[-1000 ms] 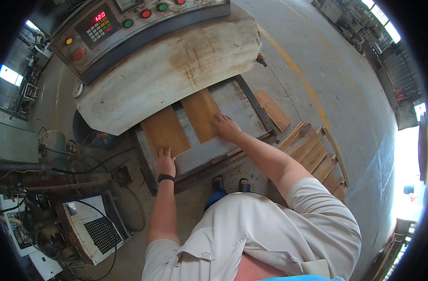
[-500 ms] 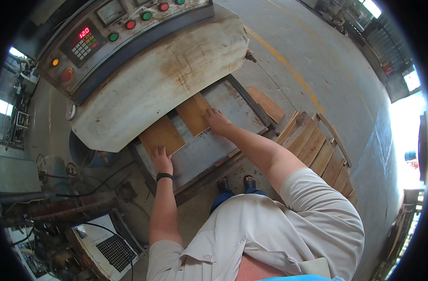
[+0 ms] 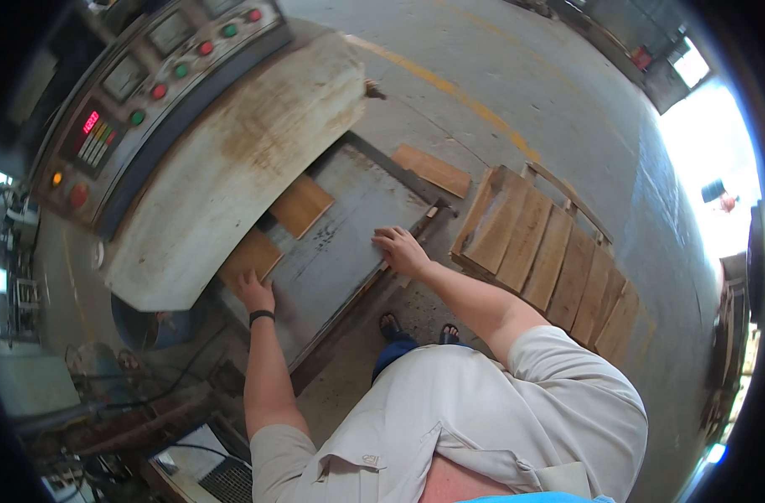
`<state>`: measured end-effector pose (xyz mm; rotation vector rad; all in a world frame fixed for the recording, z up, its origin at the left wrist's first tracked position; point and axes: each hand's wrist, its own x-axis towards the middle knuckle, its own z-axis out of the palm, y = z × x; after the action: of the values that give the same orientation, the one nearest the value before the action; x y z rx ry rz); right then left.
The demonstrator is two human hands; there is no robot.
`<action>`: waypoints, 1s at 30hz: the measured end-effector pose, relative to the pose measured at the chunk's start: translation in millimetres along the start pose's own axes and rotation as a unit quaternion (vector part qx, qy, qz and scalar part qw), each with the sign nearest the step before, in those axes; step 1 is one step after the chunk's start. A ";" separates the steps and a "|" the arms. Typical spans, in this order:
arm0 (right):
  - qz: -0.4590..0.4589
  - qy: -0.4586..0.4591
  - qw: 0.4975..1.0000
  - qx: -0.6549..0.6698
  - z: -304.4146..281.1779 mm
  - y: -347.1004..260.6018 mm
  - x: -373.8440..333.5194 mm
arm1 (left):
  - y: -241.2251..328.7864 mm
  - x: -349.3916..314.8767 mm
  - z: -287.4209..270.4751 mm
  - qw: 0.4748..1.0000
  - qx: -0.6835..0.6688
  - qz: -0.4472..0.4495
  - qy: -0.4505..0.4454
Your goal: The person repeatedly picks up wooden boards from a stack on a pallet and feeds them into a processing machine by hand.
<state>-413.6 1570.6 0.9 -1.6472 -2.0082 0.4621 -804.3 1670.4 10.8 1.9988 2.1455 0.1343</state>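
Note:
Two flat brown wooden boards lie on the grey metal table, their far ends hidden beneath the machine's pale stained hood. My left hand rests with spread fingers on the near end of the left board. Nothing is in my right hand, whose fingers are apart over the table near its front edge. Bare metal separates that hand from the right-hand board.
Over the hood runs a control panel with a lit display and coloured buttons. To the right, several planks lie on a wooden stack. A loose board lies beyond the table. A blue drum stands below the hood's left end.
Both boards have slid farther under the hood. My right hand has left the right board and come back toward the table's front edge. The view has turned rightward.

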 end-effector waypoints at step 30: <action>0.802 -0.050 0.547 0.234 14.8 7.5 -820.0 | 404.0 -394.1 182.5 0.827 -0.154 0.450 -0.299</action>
<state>-297.5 772.5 -148.3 -2.5223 0.3211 1.4590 -347.5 1296.8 -49.3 2.2539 0.6587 -0.0166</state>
